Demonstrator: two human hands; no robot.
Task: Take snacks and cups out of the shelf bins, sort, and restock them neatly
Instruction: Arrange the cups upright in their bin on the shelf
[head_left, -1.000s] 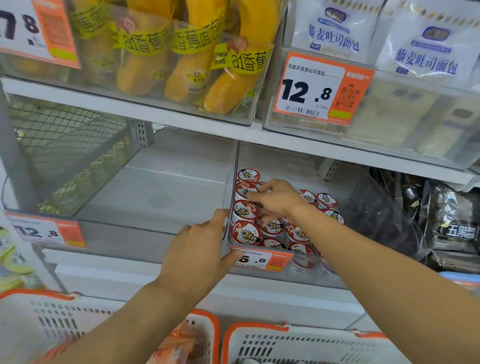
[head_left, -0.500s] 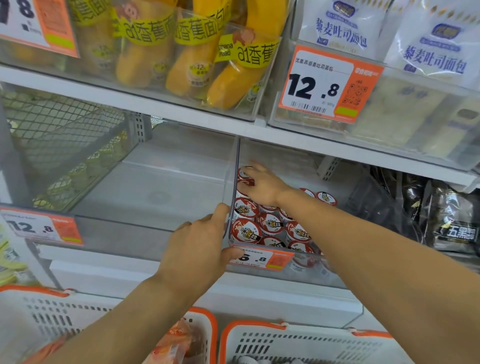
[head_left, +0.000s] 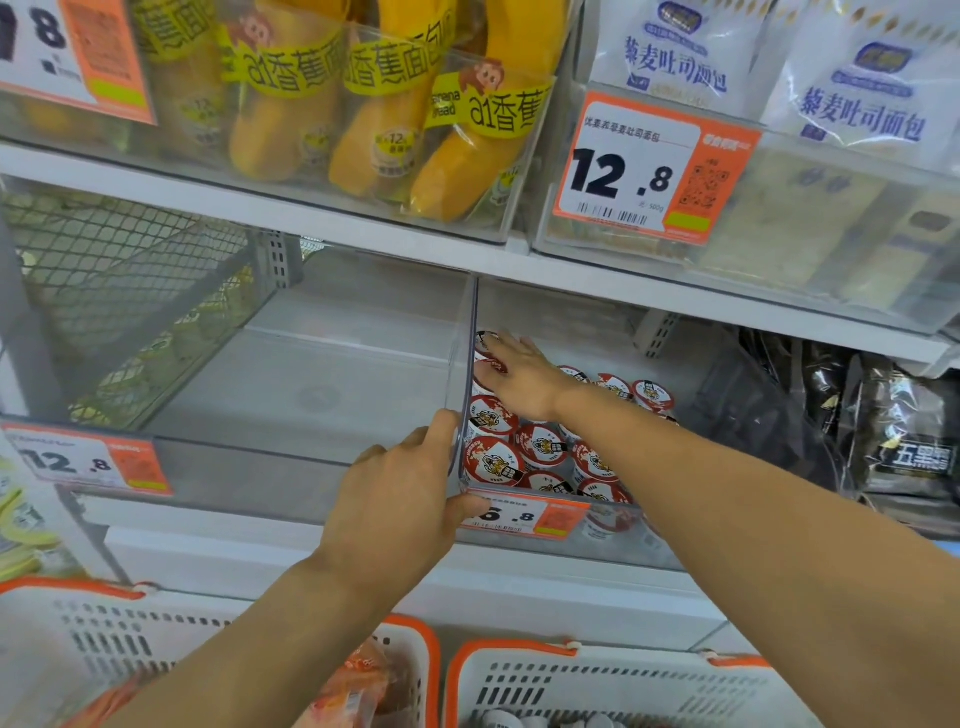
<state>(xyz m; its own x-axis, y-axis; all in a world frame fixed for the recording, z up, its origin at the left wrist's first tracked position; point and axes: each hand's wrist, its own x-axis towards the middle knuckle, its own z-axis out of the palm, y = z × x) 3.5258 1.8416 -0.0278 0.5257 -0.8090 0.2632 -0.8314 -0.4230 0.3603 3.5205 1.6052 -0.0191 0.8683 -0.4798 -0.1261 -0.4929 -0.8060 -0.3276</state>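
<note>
**Hands at the cup bin on the middle shelf**

At the far left, a wire mesh panel (head_left: 119, 291) is standing beside a clear bin (head_left: 270, 395) that is sitting on the middle shelf (head_left: 322, 540), with a 12.8 price tag (head_left: 85, 465) hanging on its front. Below it, a white basket with an orange rim (head_left: 171, 649) is holding orange-wrapped packets. Above, banana bread packs (head_left: 374, 104) are leaning in an upper bin.

The left hand (head_left: 400, 499) is gripping the front left corner of the cup bin (head_left: 467, 364), fingers curled over the clear wall and thumb pressing against the front by the 6.8 price tag (head_left: 524, 517).

Inside that bin, the cups (head_left: 540, 447) with red and white lids are standing upright, packed close together in rows. The right hand (head_left: 519, 371) is reaching deep to the back left, fingers stretched fairly straight and lying on the lids of the rearmost cups; it appears to be pressing rather than clasping, though the fingertips are partly hidden by the wall.

Further right, a second basket (head_left: 623, 686) is sitting below, white toast bags (head_left: 862, 88) are standing above behind an orange 12.8 tag (head_left: 649, 166), and dark snack packets (head_left: 904, 441) are filling the neighbouring space.
</note>
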